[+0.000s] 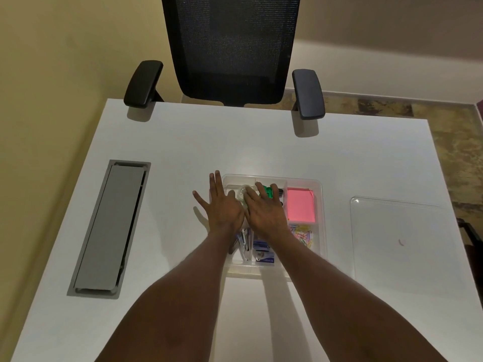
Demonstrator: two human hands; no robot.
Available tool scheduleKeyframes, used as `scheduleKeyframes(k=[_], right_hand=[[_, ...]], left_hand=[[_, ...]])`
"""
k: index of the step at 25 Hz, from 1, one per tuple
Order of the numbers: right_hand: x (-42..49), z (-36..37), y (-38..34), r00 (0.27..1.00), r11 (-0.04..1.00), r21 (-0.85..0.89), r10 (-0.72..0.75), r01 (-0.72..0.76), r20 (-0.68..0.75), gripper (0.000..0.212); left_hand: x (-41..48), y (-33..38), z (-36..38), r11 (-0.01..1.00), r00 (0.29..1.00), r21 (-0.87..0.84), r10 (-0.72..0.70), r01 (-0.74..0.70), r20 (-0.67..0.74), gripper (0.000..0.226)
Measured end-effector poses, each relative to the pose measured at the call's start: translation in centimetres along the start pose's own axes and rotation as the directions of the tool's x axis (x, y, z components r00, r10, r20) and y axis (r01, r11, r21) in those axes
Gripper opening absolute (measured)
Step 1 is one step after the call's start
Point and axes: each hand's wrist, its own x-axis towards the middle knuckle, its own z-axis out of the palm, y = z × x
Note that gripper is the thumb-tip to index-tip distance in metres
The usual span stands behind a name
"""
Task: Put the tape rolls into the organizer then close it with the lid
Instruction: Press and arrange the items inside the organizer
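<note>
A clear plastic organizer (321, 205) sits at the middle of the white table. Both my hands lie flat over its left half, fingers spread. My left hand (222, 205) covers its left edge and my right hand (264, 210) rests beside it. Between them a clear tape roll (242, 194) shows in the far-left compartment. Other tape rolls, if any, are hidden under my hands. The clear lid (400, 239) lies flat on the table to the right of the organizer.
The organizer also holds pink sticky notes (301, 207), coloured paper clips (304, 235), a green item (268, 192) and staple boxes (262, 253). A grey cable hatch (109, 228) is set into the table at left. A black office chair (230, 48) stands at the far edge.
</note>
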Motion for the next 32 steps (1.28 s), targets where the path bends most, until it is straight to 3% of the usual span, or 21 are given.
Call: scheduleKeyframes(k=[4, 11, 17, 25, 32], right_hand=[[-0.2, 0.1, 0.1, 0.999, 1.0, 0.005, 0.003, -0.004, 0.034, 0.054], [-1.6, 0.3, -0.1, 0.991, 0.998, 0.031, 0.058, -0.055, -0.122, 0.025], [-1.9, 0.7, -1.2, 0.999, 1.0, -0.007, -0.018, 0.017, -0.05, 0.018], [-2.5, 1.7, -1.7, 0.992, 0.999, 0.032, -0.035, 0.04, -0.121, 0.028], [-3.4, 2.1, -1.8, 0.988, 0.998, 0.034, 0.05, -0.045, -0.143, 0.025]], left_hand=[[-0.1, 0.0, -0.3, 1.0, 1.0, 0.0, 0.026, -0.026, 0.016, 0.035], [-1.3, -1.7, -0.4, 0.998, 0.997, 0.031, 0.06, -0.058, -0.052, 0.035], [-2.5, -1.8, 0.2, 0.999, 0.999, -0.013, 0.046, -0.046, -0.028, 0.023], [-3.2, -2.1, 0.5, 0.99, 0.997, -0.124, 0.064, -0.07, -0.053, 0.049], [-2.8, -1.5, 0.8, 0.991, 1.0, -0.131, -0.008, 0.009, 0.013, 0.038]])
